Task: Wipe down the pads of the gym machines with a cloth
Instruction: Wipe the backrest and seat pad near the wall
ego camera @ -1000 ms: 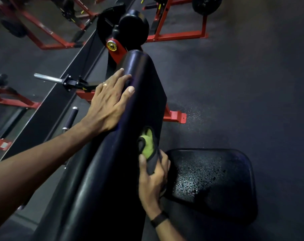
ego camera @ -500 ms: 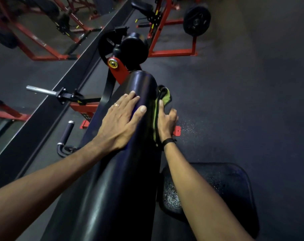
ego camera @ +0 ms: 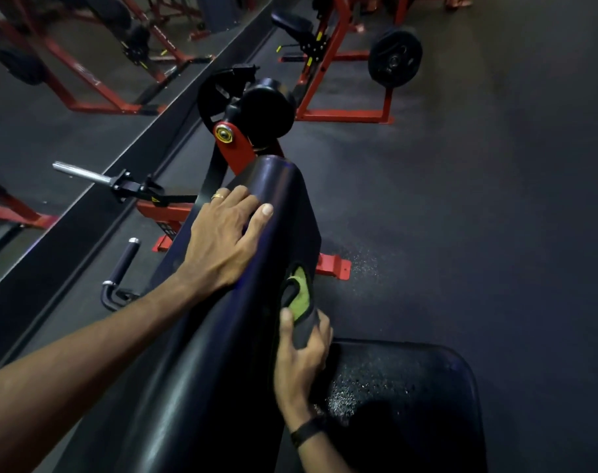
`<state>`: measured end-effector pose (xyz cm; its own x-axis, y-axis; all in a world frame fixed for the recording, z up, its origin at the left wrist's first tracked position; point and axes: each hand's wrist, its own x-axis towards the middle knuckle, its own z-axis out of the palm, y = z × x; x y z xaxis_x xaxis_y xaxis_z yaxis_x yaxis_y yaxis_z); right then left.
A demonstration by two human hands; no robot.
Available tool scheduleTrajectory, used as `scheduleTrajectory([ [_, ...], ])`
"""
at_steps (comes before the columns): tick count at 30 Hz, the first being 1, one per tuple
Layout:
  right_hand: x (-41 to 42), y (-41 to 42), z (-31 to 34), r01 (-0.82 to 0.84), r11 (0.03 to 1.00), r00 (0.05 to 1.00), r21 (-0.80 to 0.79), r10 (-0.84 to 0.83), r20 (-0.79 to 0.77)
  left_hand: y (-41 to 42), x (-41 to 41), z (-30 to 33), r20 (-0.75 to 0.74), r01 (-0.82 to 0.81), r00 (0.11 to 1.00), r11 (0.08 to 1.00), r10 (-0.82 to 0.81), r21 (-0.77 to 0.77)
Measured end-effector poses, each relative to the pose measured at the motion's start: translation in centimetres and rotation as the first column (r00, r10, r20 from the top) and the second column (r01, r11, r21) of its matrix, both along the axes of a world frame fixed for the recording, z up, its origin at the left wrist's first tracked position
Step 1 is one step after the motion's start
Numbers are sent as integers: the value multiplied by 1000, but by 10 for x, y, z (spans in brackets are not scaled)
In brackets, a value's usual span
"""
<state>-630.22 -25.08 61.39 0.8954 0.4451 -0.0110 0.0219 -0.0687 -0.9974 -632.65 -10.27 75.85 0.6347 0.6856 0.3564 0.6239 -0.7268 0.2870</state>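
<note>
A long black arm pad (ego camera: 202,363) slopes away from me on a red-framed machine. My left hand (ego camera: 222,240) lies flat on its upper part, fingers spread and straight. My right hand (ego camera: 302,356) grips a green and dark cloth (ego camera: 299,295) and presses it against the pad's right side, about halfway down. Below on the right sits the black seat pad (ego camera: 413,397), speckled with wet droplets.
A black roller and red pivot (ego camera: 256,110) top the pad. A chrome bar (ego camera: 82,174) and a black handle (ego camera: 121,264) stick out on the left by a mirror wall. Another red machine with a weight plate (ego camera: 395,58) stands behind. Dark rubber floor (ego camera: 478,216) lies to the right.
My right hand has slid the cloth back down the pad's right side from near the top. My left hand stays on the upper pad.
</note>
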Motion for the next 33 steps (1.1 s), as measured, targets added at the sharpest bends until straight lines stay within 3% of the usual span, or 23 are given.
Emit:
scheduleTrajectory([
  [3, 15, 24, 40, -71, 990, 979, 124, 45, 197, -2, 0, 3, 17, -15, 1000, 1000, 15, 13],
  [5, 43, 64, 62, -80, 992, 947, 95, 45, 317, 0, 5, 4, 50, -34, 998, 999, 32, 34],
  [8, 89, 128, 79, -29, 998, 933, 61, 5, 359, 12, 17, 5, 38, -98, 995, 995, 96, 34],
  [11, 129, 173, 64, -41, 998, 982, 47, 31, 187, 27, 24, -2, -31, -58, 998, 998, 59, 13],
  [15, 158, 185, -3, -57, 997, 997, -60, 53, -63, 31, 23, -7, -91, -60, 994, 998, 59, -3],
  [22, 101, 96, -81, -110, 987, 946, -118, 67, -317, 27, 24, -4, -117, -87, 989, 996, 89, 21],
  [27, 62, 52, -23, -160, 985, 987, 56, 161, -18, 25, 25, -2, -115, -104, 988, 994, 106, 22],
  [29, 79, 78, 11, -185, 966, 982, 179, 175, 71, 24, 26, -2, -117, -111, 987, 994, 113, 22],
  [33, 148, 169, 74, -248, 944, 956, 216, 203, 212, 23, 25, 0, -132, -104, 986, 994, 106, 22],
])
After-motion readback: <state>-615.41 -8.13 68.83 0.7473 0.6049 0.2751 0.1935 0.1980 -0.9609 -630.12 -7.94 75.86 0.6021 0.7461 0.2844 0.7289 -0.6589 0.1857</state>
